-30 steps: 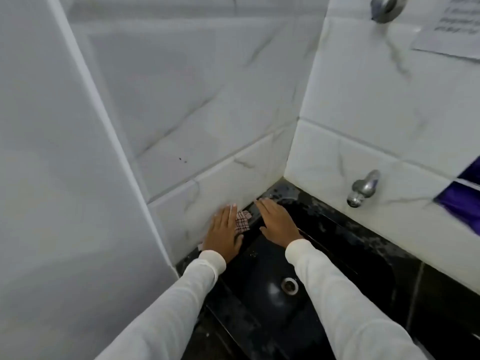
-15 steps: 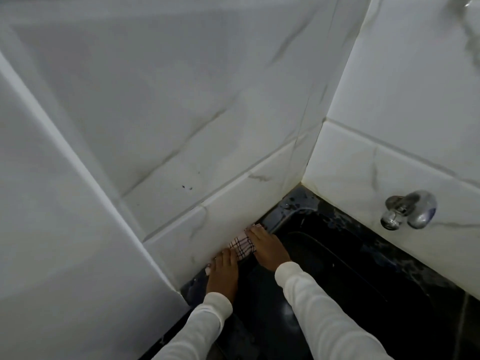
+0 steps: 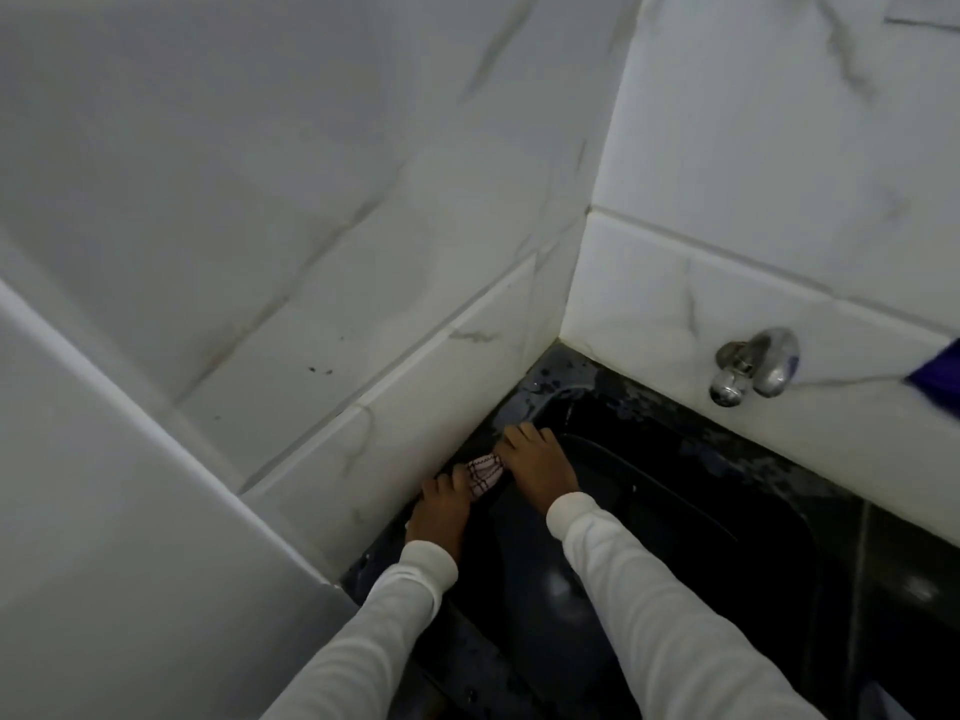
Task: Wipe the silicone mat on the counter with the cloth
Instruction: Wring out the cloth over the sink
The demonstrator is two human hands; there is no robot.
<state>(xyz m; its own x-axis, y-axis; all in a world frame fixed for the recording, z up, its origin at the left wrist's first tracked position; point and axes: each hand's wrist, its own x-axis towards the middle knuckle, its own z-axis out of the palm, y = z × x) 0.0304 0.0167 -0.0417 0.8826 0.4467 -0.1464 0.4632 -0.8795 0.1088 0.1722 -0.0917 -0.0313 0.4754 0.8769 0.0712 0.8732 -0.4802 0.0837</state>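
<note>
Tight corner here: white marble-look tiled walls (image 3: 363, 210) on the left and far side, and a dark, wet-looking table (image 3: 561, 376) running along their base, with a black sink (image 3: 675, 511) sunk into it. A chrome tap (image 3: 753, 368) sticks out of the far wall on the right, and there's a blurry purple thing (image 3: 940, 379) at the right edge, can't say what.

Only the head view to go on, so here goes. Both arms in white sleeves (image 3: 649, 589) reach in from the near side. The checked cloth (image 3: 483, 472) sits bunched on the narrow strip of table right against the left wall, squeezed between the two hands. The left hand (image 3: 441, 511) is on the near side with fingers curled onto the cloth's near end, and the right hand (image 3: 535, 459) lies palm down, touching its far end. Looks like both are pressing or pinching it rather than fully clenched round it, but it's dim and a bit blurry, so I can't tell the exact grip.

As for the silicone mat, honestly I can't pick it out from the dark surface. If it's there, it's under or beside the cloth.

My read: this is mid-wipe along the wall edge. Next move probably needs steady downward pressure and a slide along the strip, keeping the cloth from slipping into the sink.
</note>
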